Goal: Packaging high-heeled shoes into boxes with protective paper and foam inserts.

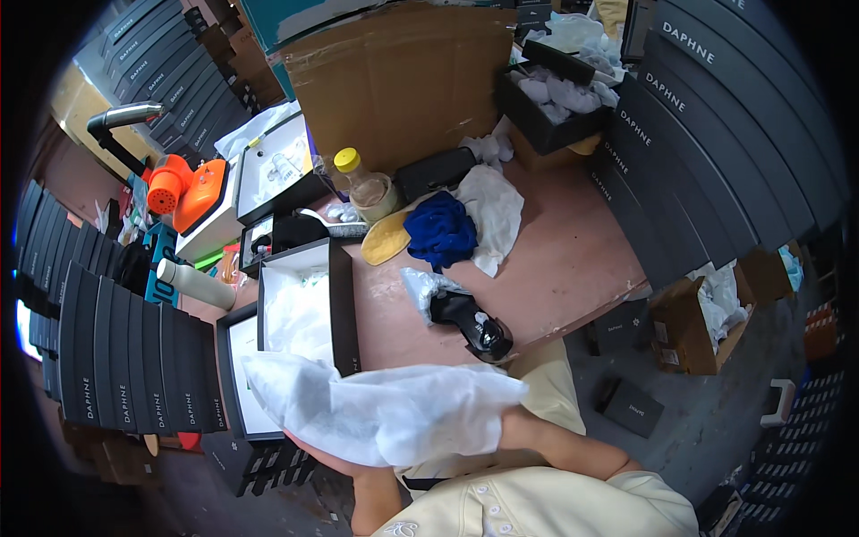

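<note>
A thin white wrapping sheet (407, 407), perhaps a soft bag, is stretched in the air between my two hands, in front of the table edge. My left hand (324, 455) holds it from below, and the sheet covers its fingers. At the other end my right hand (512, 430) holds it, fingers also hidden in the folds. Just beyond lies a black high-heeled sandal (479, 327) on the table's near edge, its back part in a clear plastic wrap (425, 288). An open shoe box (343, 309) lined with white paper stands beyond the sheet's left part.
A blue crumpled cloth (441, 231), yellow pad (386, 237) and yellow-capped bottle (362, 183) sit mid-table before a large carton (403, 98). An orange tool (183, 192) and white flask (197, 285) are left. Dark shoe boxes (698, 152) tower at right; others (134, 349) stand left.
</note>
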{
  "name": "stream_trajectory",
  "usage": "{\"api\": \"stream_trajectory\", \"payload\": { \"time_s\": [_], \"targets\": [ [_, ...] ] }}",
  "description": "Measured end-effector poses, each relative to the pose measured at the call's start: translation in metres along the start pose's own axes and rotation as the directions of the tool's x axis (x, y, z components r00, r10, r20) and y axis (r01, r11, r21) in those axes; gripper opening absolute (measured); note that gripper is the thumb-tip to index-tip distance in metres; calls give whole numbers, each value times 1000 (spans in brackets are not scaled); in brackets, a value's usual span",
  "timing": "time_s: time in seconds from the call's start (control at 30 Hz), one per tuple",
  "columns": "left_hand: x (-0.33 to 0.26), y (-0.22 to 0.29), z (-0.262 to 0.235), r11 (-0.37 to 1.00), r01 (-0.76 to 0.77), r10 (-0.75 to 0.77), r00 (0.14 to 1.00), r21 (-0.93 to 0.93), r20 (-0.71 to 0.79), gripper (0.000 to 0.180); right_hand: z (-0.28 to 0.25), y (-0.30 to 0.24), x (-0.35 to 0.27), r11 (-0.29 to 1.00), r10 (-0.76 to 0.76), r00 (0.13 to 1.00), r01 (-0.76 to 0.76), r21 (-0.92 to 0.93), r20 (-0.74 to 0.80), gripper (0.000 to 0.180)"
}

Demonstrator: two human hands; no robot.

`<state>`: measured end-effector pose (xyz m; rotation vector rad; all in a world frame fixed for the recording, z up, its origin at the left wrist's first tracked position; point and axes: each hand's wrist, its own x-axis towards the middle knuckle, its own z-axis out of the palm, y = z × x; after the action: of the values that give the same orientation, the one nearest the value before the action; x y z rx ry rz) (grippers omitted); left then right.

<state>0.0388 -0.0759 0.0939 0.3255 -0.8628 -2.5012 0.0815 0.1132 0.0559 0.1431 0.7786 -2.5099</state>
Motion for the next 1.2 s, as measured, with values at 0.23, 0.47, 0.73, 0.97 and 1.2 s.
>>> {"api": "stream_trajectory", "payload": {
  "time_s": [0.23,0.47,0.73,0.97,1.2],
  "targets": [
    [-3,8,-42,991,112,-125,966,72,227,66,17,5,30,984,12,986,19,-179,167,29],
    [97,91,-18,742,110,-139,990,662,-9,53,35,-61,22,667,-11,844,406,-625,537,28],
    [139,150,-4,-213,-738,684,356,641,637,40,55,-92,-15,121,-352,882,376,-919,314,41],
    [164,49,-49,-256,-459,-561,787,851,257,32,60,-32,34,-72,-549,771,339,-938,321,47],
    [22,10,24,840,32,-297,862,541,410,91,43,-35,31,-183,-693,616,352,-918,374,55]
  ]
}}
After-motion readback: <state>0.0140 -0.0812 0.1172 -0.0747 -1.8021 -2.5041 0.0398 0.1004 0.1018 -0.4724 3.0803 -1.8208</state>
